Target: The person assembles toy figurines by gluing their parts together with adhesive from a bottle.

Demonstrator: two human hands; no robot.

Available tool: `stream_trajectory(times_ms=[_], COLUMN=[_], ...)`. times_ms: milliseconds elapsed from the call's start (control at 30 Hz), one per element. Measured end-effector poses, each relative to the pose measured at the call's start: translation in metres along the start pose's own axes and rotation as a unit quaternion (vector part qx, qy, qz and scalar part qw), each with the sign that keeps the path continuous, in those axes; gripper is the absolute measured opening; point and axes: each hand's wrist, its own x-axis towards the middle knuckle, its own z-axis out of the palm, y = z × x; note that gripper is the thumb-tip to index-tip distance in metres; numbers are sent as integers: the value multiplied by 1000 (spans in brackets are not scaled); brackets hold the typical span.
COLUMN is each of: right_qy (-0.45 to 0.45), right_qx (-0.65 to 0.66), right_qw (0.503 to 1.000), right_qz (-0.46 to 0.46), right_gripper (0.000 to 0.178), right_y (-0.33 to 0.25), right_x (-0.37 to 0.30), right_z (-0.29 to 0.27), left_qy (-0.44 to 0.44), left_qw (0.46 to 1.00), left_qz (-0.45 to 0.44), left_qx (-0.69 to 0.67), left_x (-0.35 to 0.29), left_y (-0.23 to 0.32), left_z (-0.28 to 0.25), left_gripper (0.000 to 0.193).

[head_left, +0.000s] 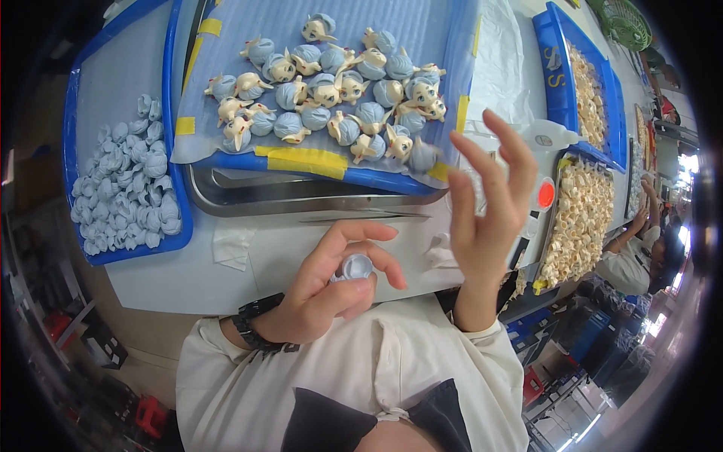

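My left hand [331, 282] is curled in front of my chest, its thumb and fingers round a small pale blue-grey hollow hair piece [356, 266] with the opening facing up. Raised beside the tray's near right corner, my right hand [493, 203] has its fingers spread and nothing between them. One blurred blue-haired doll head [423, 157] lies at that corner, near the right fingertips but apart from them. Several more doll heads [324, 92], with pale faces, pointed ears and blue hair, lie on the film-lined blue tray [369, 178], which has yellow tape on its edges.
A blue tray [183, 233] of loose blue-grey hair pieces [128, 188] stands left. Under the middle tray is a metal tray [301, 205], with tweezers [365, 218] in front. Right are a white squeeze bottle [551, 135], a blue bin [556, 75] and beige parts [578, 218]. Another person [633, 260] sits beyond.
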Motion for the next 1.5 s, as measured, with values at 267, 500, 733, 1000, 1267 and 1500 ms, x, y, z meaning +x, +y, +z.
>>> stream_trajectory(times_ms=[267,500,733,1000,1267,1500], right_qy=[-33,205,-15,105,138,109], right_qx=[26,-30,-415,-182,-239,-207], right_qw=[999,976,879,904,906,899], right_qz=[-25,61,233,373,322,370], right_gripper=[25,17,34,29,22,24], right_y=[-20,9,172,188,179,172], right_x=[13,-64,-139,-142,-136,-130], right_z=[-7,-95,-148,-145,-137,-139], left_qy=[75,8,-24,56,39,6], left_qw=[992,1000,995,998,996,998], left_qz=[95,-8,22,33,51,25], left_qx=[45,16,96,-4,54,53], left_x=[2,2,3,6,5,3], left_y=[-7,8,-1,-2,1,-2], left_z=[-2,8,0,4,8,3], left_gripper=[47,27,26,30,33,36])
